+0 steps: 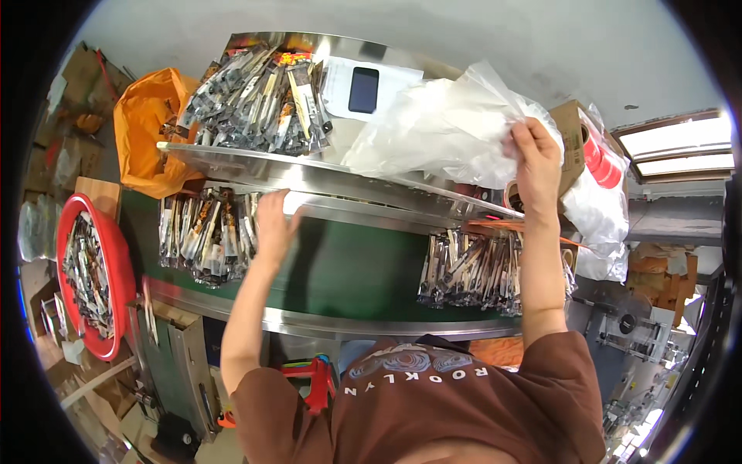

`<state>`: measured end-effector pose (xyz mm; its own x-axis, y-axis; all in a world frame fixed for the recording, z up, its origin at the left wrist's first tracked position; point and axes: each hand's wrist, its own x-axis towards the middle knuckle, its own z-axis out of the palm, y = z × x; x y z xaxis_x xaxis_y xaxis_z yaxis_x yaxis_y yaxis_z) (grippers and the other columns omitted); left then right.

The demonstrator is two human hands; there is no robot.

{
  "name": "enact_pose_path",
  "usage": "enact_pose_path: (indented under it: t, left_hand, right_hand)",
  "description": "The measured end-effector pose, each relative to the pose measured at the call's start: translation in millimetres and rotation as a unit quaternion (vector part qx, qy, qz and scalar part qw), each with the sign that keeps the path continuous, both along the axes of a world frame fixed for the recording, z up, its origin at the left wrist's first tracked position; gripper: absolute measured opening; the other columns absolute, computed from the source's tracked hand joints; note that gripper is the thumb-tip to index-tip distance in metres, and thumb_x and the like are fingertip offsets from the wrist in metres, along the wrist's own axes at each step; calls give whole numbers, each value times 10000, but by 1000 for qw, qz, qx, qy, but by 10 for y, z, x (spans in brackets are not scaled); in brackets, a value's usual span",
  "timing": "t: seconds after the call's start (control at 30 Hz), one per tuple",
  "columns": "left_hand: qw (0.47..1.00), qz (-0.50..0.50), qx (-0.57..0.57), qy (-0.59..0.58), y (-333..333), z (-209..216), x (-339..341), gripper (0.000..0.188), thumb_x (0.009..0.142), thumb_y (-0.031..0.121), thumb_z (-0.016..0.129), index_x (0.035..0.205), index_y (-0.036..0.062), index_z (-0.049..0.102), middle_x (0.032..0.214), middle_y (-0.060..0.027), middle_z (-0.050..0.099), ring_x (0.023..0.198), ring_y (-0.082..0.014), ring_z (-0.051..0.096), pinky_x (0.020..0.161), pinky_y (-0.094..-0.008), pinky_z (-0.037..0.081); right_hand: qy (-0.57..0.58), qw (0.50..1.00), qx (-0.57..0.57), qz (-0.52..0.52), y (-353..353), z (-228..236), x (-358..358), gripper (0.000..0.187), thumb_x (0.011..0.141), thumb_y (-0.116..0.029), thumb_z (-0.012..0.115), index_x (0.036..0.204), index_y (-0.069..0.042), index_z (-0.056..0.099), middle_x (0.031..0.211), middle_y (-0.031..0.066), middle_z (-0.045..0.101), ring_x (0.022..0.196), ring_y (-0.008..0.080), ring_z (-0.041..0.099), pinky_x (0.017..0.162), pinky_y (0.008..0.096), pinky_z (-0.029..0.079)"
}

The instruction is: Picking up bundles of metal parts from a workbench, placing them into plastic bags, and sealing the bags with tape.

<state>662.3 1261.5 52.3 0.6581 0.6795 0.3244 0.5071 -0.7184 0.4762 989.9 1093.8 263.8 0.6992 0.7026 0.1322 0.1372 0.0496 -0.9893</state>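
Right hand point(538, 166) pinches clear plastic bag point(444, 124) near its right end; long axis runs leftward. Left hand point(273, 230) apparently empty, fingers parted, just beside packet pile point(207, 238).

1 dark phone point(363, 90) is lying on white paper point(397, 80), an orange bag point(141, 139) is gaping open at left, a red roll point(604, 161) is showing beside a cardboard box point(570, 139) at right, a red plastic stool point(318, 382) is standing lower down, and a 2-pane window point(680, 147) is glowing at far right.
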Motion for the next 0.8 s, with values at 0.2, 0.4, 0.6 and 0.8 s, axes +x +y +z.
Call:
enact_pose_path:
  t: [0.2,0.4,0.6,0.8]
  left_hand:
    - [911,-108,-150,-370,-766,2064,911,814,624,315,779,1263,8,380,1195,-122,480,1120,-275,427,987,-379,297]
    - [936,-231,-188,-186,-1022,2405,931,378,748,186,694,1091,61,598,883,-27,593,874,-116,531,825,-266,410]
    - [920,-18,-201,-336,-2156,2750,479,173,831,157,611,913,4,618,781,-5,604,693,-49,522,632,-197,423]
    - [808,55,-393,-435,-3707,2124,230,249,824,205,629,962,-1,606,834,-38,631,750,-84,571,601,-216,463]
  right_hand:
    - [-46,996,9,70,-450,465,-406,124,861,-98,564,914,12,590,692,8,554,586,64,450,541,194,340]
    - [-124,987,28,95,-1096,1017,-566,148,847,-122,581,896,16,604,662,-20,520,555,34,414,486,176,282]
    - [-136,935,-82,319,-1669,1354,-495,216,847,-150,561,960,24,622,742,33,614,634,67,536,563,183,417]
    - [-77,924,-110,358,-2189,387,-1436,130,786,-127,608,853,-18,632,737,7,633,650,53,557,567,190,435]
